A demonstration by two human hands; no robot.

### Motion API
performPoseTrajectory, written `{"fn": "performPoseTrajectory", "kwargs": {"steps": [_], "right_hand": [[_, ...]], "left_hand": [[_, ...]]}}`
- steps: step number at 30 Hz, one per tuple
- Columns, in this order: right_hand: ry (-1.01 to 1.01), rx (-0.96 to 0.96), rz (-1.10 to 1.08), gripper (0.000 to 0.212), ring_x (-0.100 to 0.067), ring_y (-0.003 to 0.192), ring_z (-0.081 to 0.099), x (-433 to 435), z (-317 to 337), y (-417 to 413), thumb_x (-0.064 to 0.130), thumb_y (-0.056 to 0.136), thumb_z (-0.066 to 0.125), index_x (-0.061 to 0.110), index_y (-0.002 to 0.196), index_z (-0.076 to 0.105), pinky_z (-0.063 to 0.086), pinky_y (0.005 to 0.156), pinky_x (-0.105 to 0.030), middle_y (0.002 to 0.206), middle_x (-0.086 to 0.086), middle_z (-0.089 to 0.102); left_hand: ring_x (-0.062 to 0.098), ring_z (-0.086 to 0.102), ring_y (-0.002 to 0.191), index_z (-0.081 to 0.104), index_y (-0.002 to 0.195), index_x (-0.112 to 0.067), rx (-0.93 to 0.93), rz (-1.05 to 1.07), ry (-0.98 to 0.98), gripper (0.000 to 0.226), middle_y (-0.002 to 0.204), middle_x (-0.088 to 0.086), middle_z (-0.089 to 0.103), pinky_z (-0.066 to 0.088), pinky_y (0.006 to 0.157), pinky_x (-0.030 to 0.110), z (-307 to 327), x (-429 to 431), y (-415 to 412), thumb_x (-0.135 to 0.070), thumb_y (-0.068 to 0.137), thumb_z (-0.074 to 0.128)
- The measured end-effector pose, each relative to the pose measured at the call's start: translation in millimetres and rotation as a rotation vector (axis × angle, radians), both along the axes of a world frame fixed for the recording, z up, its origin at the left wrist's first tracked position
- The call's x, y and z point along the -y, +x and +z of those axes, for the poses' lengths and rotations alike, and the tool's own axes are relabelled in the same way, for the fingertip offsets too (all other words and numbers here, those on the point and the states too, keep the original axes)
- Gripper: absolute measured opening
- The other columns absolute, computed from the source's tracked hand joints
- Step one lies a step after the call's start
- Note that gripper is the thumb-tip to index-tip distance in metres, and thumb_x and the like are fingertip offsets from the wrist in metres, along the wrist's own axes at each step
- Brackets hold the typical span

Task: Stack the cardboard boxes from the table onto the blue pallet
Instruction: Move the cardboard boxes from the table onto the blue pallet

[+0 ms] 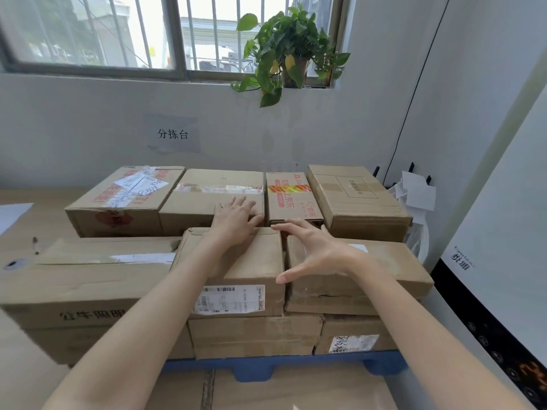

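Four cardboard boxes point(225, 196) remain in a row on the worktop point(32, 223) at mid-frame. Both hands are spread, gripping nothing: left hand point(236, 220) laid on the second box, right hand point(313, 250) hovering beside, likely for a two-sided lift. Blue pallet point(266, 369) stack fills the lower frame.

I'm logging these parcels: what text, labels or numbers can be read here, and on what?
"分拣台": paper sign on the wall.
"公牛照明": front of the large left box.
"京东": red-taped box.
Handwritten number on the far-left box's label: too blurred.
Barcode shipping label: print too small.
White appliance logo: unreadable.
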State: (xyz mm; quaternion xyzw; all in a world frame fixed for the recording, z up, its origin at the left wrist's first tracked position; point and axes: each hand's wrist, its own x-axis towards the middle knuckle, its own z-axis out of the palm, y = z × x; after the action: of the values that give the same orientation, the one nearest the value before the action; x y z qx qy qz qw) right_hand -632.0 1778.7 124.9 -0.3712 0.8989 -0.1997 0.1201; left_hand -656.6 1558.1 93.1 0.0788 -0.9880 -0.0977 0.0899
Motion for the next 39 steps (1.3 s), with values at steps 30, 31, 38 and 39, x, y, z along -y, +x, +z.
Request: {"fn": "performPoseTrajectory", "kwargs": {"steps": [30, 31, 38, 39], "right_hand": [[0.074, -0.002, 0.077, 0.097, -0.022, 0.147, 0.013, 86, 15, 20, 0.069, 0.068, 0.069, 0.044, 0.148, 0.021, 0.007, 0.117, -0.060, 0.160, 0.008, 0.014], [0.037, -0.019, 0.090, 0.095, -0.022, 0.146, 0.018, 100, 16, 24, 0.069, 0.068, 0.069, 0.044, 0.148, 0.023, 0.011, 0.117, -0.059, 0.159, 0.008, 0.019], [0.023, -0.099, 0.160, 0.091, -0.016, 0.139, 0.033, 208, -3, 56, 0.071, 0.071, 0.065, 0.038, 0.147, 0.029, 0.006, 0.119, -0.052, 0.153, 0.009, 0.030], [0.048, -0.104, 0.161, 0.091, -0.016, 0.139, 0.033, 219, -6, 59, 0.072, 0.071, 0.065, 0.037, 0.148, 0.028, 0.003, 0.119, -0.052, 0.155, 0.008, 0.027]], "left_hand": [[0.022, 0.033, 0.139, 0.034, 0.146, -0.024, -0.055, 0.121, 0.066, 0.061, 0.154, -0.002, 0.032, 0.022, 0.113, 0.047, 26, 113, 97, -0.054, 0.095, 0.042], [0.021, 0.032, 0.140, 0.035, 0.146, -0.024, -0.067, 0.147, 0.056, 0.060, 0.153, -0.002, 0.034, 0.022, 0.114, 0.048, 26, 132, 108, -0.054, 0.094, 0.043], [0.018, 0.035, 0.139, 0.038, 0.145, -0.022, -0.055, 0.330, 0.146, 0.062, 0.151, -0.001, 0.038, 0.025, 0.114, 0.048, -7, 259, 201, -0.052, 0.092, 0.050], [0.019, 0.035, 0.138, 0.038, 0.145, -0.021, -0.044, 0.344, 0.167, 0.063, 0.151, 0.000, 0.038, 0.027, 0.113, 0.046, -11, 272, 211, -0.053, 0.092, 0.051]]}}
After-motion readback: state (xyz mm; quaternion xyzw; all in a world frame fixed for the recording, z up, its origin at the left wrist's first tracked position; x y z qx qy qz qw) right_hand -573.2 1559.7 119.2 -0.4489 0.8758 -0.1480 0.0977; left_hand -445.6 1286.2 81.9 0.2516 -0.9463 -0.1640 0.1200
